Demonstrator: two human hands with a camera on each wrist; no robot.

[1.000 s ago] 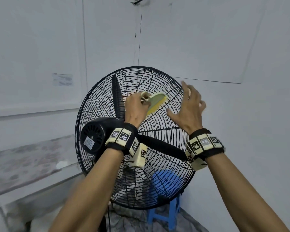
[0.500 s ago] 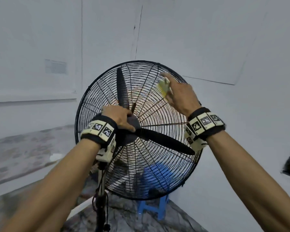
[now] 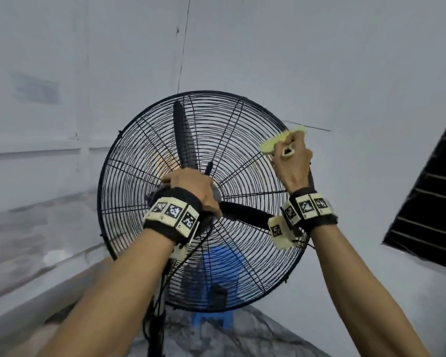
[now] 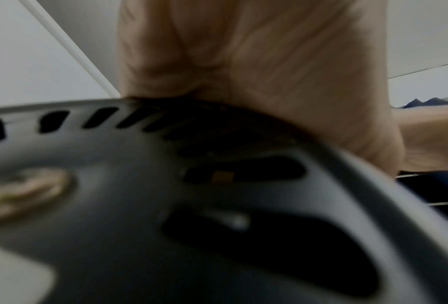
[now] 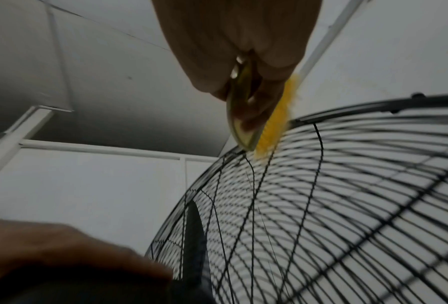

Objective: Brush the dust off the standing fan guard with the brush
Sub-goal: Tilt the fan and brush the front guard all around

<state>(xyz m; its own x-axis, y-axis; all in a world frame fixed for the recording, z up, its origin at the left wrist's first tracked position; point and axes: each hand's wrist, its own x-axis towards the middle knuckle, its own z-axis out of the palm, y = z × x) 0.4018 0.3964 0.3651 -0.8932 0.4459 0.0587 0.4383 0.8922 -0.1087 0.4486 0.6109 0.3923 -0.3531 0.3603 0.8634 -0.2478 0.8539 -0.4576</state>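
Right hand point(image 3: 292, 161) curled round the handle of the brush point(image 3: 281, 141); yellow bristles point(image 5: 275, 125) touching the upper-right edge of the wire fan guard point(image 3: 242, 155), just inside the rim. Brush long axis slanted roughly along the rim; uncleaned wires judged to lie leftward and downward from the grip. Left hand point(image 3: 191, 186) cupped over the motor housing point(image 4: 166, 205) behind the guard, steadying. Count: one brush, one standing fan, three blades point(image 3: 183, 135), one blue stool point(image 3: 216, 264) behind.

left hand point(image 3: 191, 188) hides motor housing point(image 4: 139, 185)
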